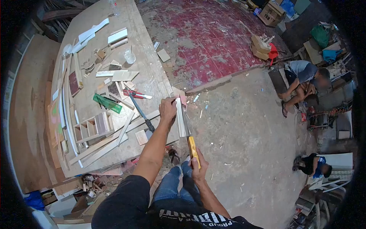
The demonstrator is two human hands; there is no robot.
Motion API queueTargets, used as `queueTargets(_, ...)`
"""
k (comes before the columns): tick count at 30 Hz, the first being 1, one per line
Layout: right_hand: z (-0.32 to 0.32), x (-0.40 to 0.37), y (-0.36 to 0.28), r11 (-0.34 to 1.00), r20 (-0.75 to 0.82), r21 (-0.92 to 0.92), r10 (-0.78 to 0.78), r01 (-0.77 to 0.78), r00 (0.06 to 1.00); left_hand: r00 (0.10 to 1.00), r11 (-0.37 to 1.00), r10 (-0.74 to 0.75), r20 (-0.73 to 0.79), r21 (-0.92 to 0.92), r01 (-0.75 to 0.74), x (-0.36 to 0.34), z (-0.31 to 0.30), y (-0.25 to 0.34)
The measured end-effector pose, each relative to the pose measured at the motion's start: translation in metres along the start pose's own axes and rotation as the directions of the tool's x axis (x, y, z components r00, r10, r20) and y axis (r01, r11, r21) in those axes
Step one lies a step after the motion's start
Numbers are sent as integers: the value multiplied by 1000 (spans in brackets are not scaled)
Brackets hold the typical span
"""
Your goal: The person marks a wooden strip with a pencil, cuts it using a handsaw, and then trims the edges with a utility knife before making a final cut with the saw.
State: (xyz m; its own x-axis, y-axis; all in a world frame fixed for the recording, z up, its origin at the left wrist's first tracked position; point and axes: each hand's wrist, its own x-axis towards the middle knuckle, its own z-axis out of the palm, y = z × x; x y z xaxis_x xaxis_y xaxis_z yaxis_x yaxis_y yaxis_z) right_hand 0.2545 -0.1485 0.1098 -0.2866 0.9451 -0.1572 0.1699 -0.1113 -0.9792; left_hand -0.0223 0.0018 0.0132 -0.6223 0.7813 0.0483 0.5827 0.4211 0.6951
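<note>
My right hand is closed around the yellow handle of a handsaw. The saw's thin blade points away from me, alongside a long white strip. This strip projects past the table's right edge. My left hand grips the strip near its far end, fingers bent against it; their tips are partly hidden. Just left of that hand, a long blue tool with a black handle lies on the table. Beside it are a red-handled tool and a green translucent object.
The wooden table carries a compartmented wooden box, offcuts, long strips and a clear plastic cup. Two people, one crouching and one lower down, are at the right. Scraps dot the concrete floor.
</note>
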Motion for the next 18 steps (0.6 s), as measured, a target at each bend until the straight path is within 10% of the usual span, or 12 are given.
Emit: queueTargets(18, 38, -22, 2, 999, -79, 29, 28, -26, 996, 988, 986, 137, -64, 105, -130, -15, 17, -14)
